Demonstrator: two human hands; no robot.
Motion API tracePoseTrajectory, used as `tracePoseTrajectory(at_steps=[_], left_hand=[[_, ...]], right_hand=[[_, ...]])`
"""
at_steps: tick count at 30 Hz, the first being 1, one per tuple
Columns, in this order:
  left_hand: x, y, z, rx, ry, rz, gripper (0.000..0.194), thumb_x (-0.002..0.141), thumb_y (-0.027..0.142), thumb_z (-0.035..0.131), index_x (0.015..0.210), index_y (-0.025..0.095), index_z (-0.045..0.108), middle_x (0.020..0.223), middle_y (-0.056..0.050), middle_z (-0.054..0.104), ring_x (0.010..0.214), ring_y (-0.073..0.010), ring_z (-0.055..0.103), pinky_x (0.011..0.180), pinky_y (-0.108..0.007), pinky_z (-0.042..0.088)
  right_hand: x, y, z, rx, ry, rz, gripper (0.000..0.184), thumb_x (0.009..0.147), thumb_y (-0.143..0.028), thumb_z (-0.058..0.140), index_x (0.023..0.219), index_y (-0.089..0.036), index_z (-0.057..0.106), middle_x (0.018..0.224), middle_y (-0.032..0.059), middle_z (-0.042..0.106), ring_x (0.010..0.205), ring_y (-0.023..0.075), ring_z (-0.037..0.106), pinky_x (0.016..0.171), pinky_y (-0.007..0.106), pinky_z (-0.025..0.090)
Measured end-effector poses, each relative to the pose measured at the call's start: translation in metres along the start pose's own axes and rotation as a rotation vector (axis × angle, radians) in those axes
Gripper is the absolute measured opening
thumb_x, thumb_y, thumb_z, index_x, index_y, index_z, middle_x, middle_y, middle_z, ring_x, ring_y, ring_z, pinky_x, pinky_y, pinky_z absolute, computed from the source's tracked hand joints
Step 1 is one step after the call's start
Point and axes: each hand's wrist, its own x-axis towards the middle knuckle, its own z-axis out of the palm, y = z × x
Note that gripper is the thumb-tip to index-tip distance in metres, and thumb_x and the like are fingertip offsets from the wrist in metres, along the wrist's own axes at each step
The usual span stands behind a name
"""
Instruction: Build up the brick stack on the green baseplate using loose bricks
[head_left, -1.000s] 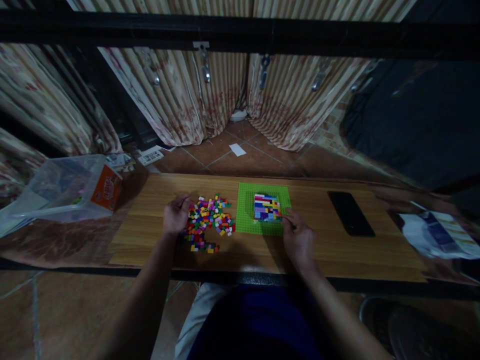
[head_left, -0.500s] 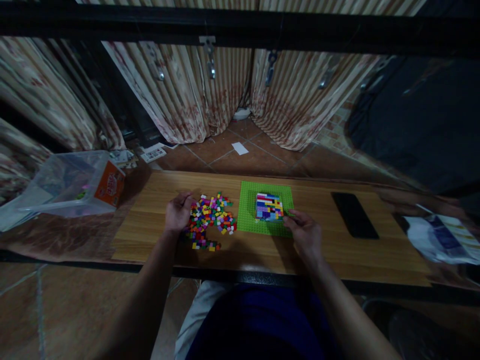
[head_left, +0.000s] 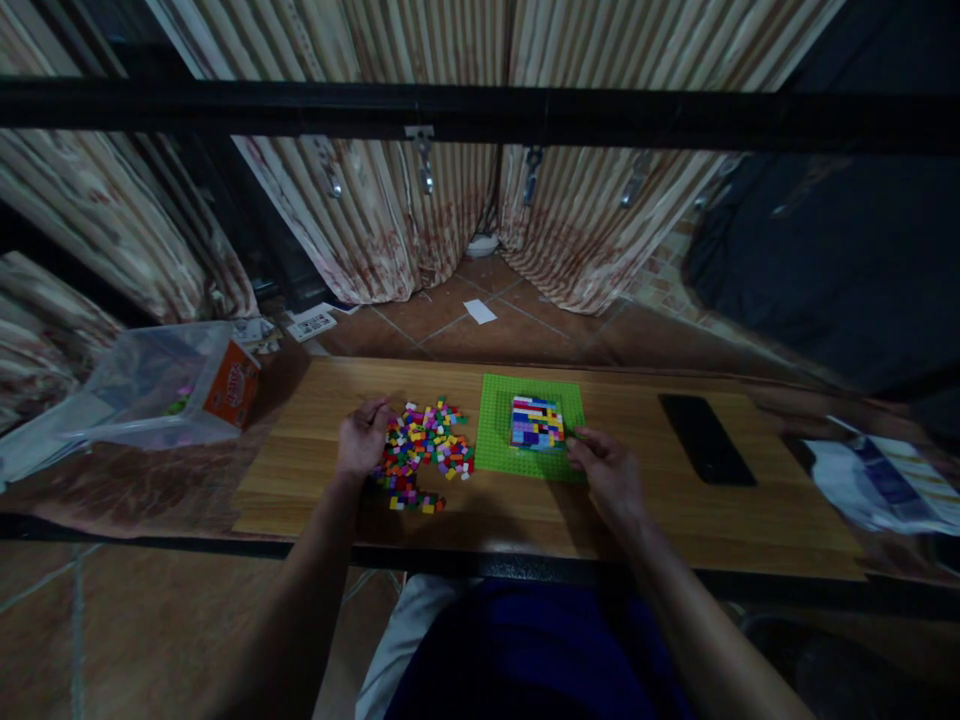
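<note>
Several loose building bricks (head_left: 424, 440) in many colours lie in a heap on the wooden board. At the heap's left edge is my left hand (head_left: 363, 437), its fingers curled together; whatever they may hold is too small to make out. To the right of the heap lies a green studded baseplate (head_left: 495, 430). A low, multicoloured block of joined bricks (head_left: 537, 424) sits on it. My right hand (head_left: 609, 468) is at the baseplate's right edge, thumb and fingers pinched close to the block's lower right corner. What is between those fingertips cannot be made out.
The wooden board (head_left: 292, 440) lies on a low table. On its right is a black phone-like slab (head_left: 706, 438). A clear plastic tub (head_left: 161, 400) with an orange label stands at the left. White and purple packaging (head_left: 885, 480) lies far right. Striped curtains (head_left: 420, 230) hang behind.
The camera has tilted up a little, so the whole scene sits lower in view. Both hands stay in nearly the same places, the left still by the heap, the right by the baseplate.
</note>
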Motion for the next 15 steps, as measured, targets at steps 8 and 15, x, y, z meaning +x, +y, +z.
tracePoseTrajectory(at_steps=[8, 15], left_hand=[[-0.001, 0.001, -0.002, 0.013, 0.005, 0.018, 0.028, 0.083, 0.034, 0.052, 0.097, 0.018, 0.069, 0.082, -0.004, 0.076, 0.085, -0.0204, 0.071, 0.083, -0.031, 0.054], [-0.002, 0.002, -0.001, -0.025, -0.014, -0.015, 0.029, 0.083, 0.034, 0.052, 0.1, 0.017, 0.068, 0.084, -0.006, 0.076, 0.084, -0.021, 0.071, 0.082, -0.032, 0.055]], right_hand=[[0.005, -0.042, 0.038, -0.641, -0.134, -0.623, 0.056, 0.083, -0.055, 0.057, 0.127, -0.021, 0.058, 0.134, 0.015, 0.056, 0.123, 0.0334, 0.05, 0.101, 0.052, 0.039], [0.014, -0.035, 0.055, -0.942, -0.347, -0.725, 0.055, 0.088, -0.052, 0.049, 0.135, -0.023, 0.051, 0.139, 0.0131, 0.052, 0.129, 0.0334, 0.042, 0.103, 0.054, 0.034]])
